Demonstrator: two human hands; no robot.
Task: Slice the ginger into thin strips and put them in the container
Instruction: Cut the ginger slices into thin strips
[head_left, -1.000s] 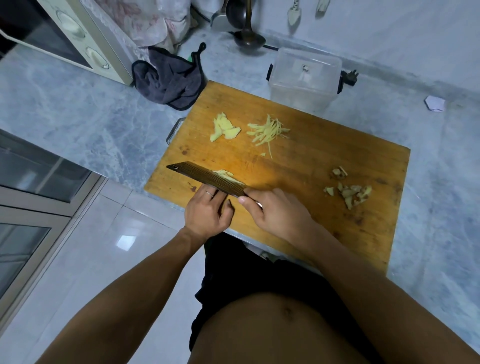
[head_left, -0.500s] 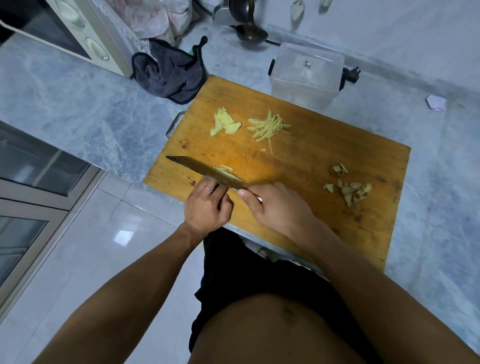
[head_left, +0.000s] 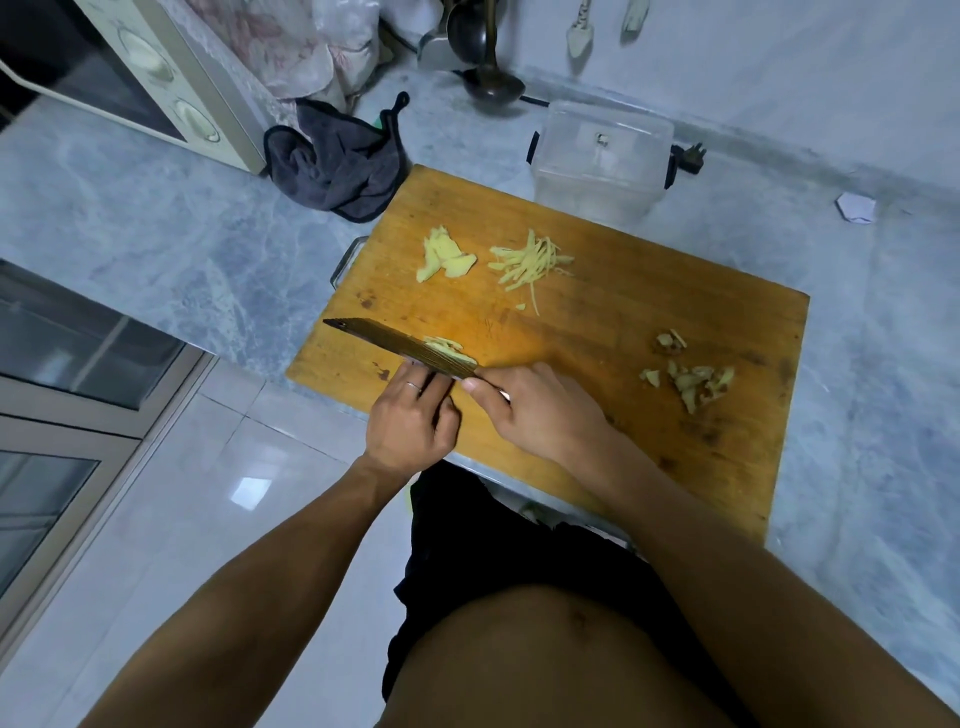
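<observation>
A wooden cutting board (head_left: 623, 322) lies on the marble counter. My right hand (head_left: 540, 415) grips the handle of a cleaver (head_left: 400, 348) whose blade stands edge-down near the board's front left corner. My left hand (head_left: 410, 415) sits right against the near side of the blade with curled fingers, holding ginger that is mostly hidden. Freshly cut ginger pieces (head_left: 449, 351) show on the blade's far side. Further back lie a pile of ginger slices (head_left: 444, 257) and a pile of thin strips (head_left: 530, 260). A clear plastic container (head_left: 597, 156) stands behind the board.
Ginger peel scraps (head_left: 691, 382) lie on the board's right side. A dark cloth (head_left: 337, 161) and a microwave (head_left: 156, 78) are at the back left, a ladle (head_left: 491, 83) by the wall, a paper scrap (head_left: 856, 208) at the right.
The cleaver has stayed at the same spot with small up-and-down motion beside my left hand. The piles on the board have not moved.
</observation>
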